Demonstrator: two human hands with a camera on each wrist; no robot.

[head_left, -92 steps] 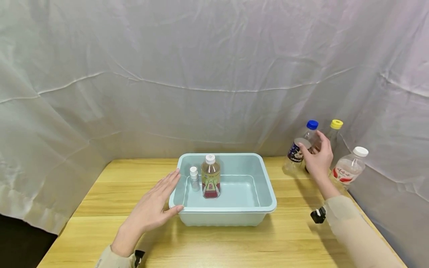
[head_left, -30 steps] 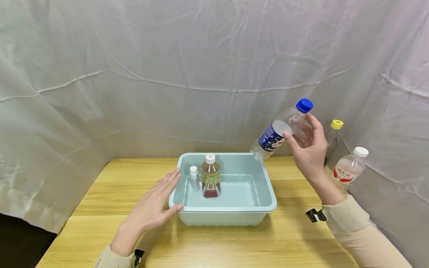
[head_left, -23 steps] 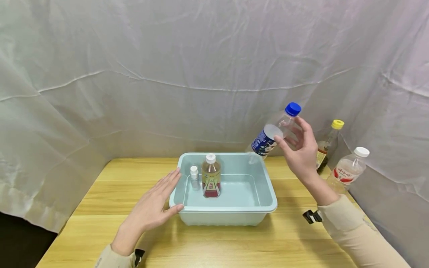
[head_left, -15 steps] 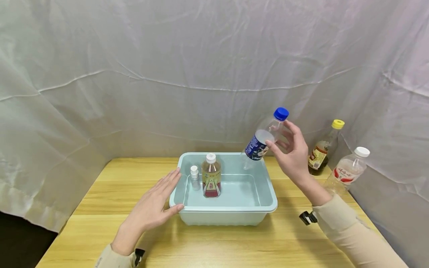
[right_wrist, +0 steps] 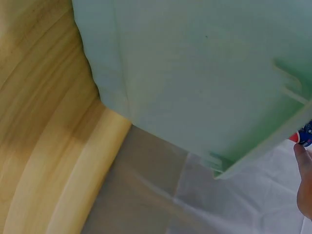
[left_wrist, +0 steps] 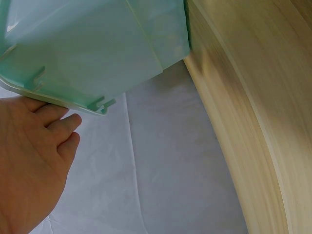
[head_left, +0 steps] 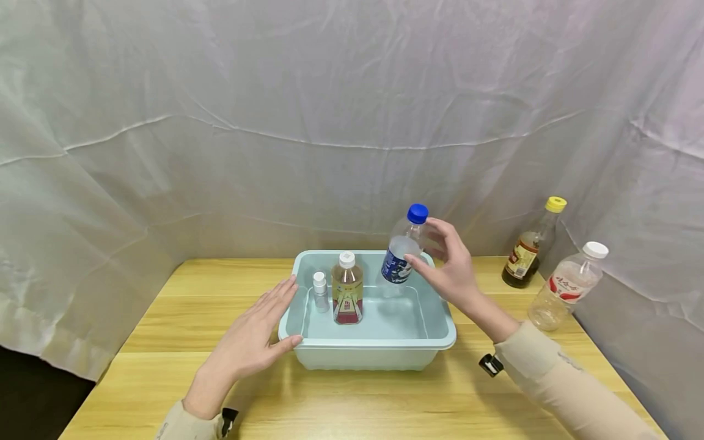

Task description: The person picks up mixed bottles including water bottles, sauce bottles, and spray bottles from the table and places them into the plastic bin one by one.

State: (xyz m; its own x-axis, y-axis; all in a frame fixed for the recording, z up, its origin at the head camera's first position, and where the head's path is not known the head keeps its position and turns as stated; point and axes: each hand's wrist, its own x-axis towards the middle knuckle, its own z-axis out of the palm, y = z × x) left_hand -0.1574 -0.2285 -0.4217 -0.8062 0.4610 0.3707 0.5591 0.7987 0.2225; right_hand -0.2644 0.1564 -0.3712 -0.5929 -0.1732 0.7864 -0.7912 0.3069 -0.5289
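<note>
In the head view my right hand (head_left: 448, 263) grips a clear plastic soda bottle (head_left: 400, 261) with a blue cap and blue label. The bottle leans slightly, its lower part inside the pale blue plastic basin (head_left: 379, 343). My left hand (head_left: 247, 336) lies with straight fingers against the basin's left rim; the left wrist view shows those fingers (left_wrist: 63, 127) at the rim's underside. Inside the basin stand a drink bottle (head_left: 347, 293) with a white cap and a small white-capped bottle (head_left: 321, 293). At the right wrist view's edge only a bit of the soda bottle's label (right_wrist: 306, 135) shows.
On the wooden table (head_left: 231, 305), to the right of the basin, stand a yellow-capped sauce bottle (head_left: 525, 253) with dark liquid and a clear white-capped bottle (head_left: 569, 284) with a red and white label. Grey cloth (head_left: 330, 183) hangs behind and along the sides.
My right hand has picked the soda bottle up from beside the sauce bottle, carried it left tilted, and lowered it into the basin, turning it more upright. My left hand has stayed at the rim.
</note>
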